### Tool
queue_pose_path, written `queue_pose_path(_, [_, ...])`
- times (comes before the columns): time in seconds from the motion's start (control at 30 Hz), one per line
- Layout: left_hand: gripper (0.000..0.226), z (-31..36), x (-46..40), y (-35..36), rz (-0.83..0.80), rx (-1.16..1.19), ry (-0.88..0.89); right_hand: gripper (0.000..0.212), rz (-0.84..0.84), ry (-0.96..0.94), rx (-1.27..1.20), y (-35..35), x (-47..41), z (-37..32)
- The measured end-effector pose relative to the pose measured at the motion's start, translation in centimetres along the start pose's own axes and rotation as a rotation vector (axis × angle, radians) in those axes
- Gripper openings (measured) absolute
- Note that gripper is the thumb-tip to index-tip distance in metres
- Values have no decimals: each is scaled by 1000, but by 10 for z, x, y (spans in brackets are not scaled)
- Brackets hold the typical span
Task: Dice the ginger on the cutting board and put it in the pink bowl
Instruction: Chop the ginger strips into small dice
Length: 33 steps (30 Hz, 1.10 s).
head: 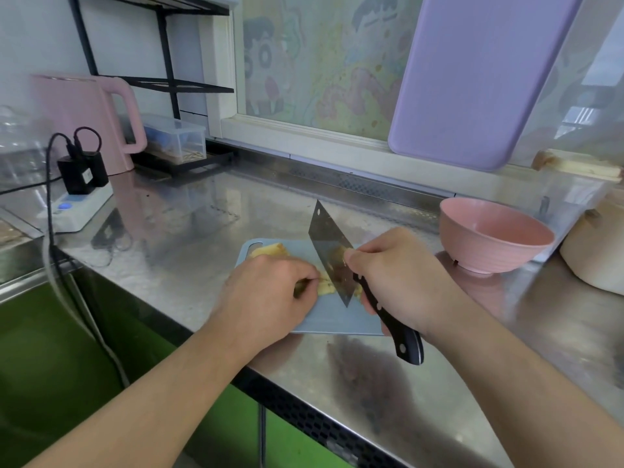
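Observation:
A small blue cutting board (332, 319) lies on the steel counter. Pale yellow ginger (326, 282) sits on it, partly hidden under my left hand (266, 295), whose curled fingers hold the ginger down. Another ginger piece (270, 250) lies at the board's far left corner. My right hand (401, 275) grips the black handle of a cleaver (329, 251). Its blade stands on edge right beside my left fingertips, with ginger bits stuck to it. The empty pink bowl (493, 234) stands to the right of the board.
A pink kettle (84, 123), a power strip with plugs (79, 201) and a clear box (175, 140) stand at the back left. A purple board (472, 79) leans on the window. A beige pot (594, 251) sits at the far right. The counter edge (304, 400) runs near me.

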State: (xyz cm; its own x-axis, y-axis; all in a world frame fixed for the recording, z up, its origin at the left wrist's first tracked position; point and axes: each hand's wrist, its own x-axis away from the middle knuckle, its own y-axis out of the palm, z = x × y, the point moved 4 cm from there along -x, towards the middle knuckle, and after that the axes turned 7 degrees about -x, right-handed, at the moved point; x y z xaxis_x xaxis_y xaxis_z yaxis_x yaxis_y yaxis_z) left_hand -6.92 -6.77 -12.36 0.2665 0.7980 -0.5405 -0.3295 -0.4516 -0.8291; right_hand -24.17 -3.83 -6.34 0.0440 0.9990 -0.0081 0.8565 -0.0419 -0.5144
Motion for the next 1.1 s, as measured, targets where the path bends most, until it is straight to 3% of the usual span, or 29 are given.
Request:
queue_pose_path(0.5, [20, 0, -1, 2, 7, -12, 6, 40, -23, -1, 43, 5, 4, -3])
queue_pose_path(0.8, [22, 0, -3, 2, 16, 0, 5, 24, -65, -74, 319, 14, 7, -15])
queue_pose_path(1.1, [14, -2, -1, 2, 22, 57, 2, 38, 11, -8, 117, 15, -3, 6])
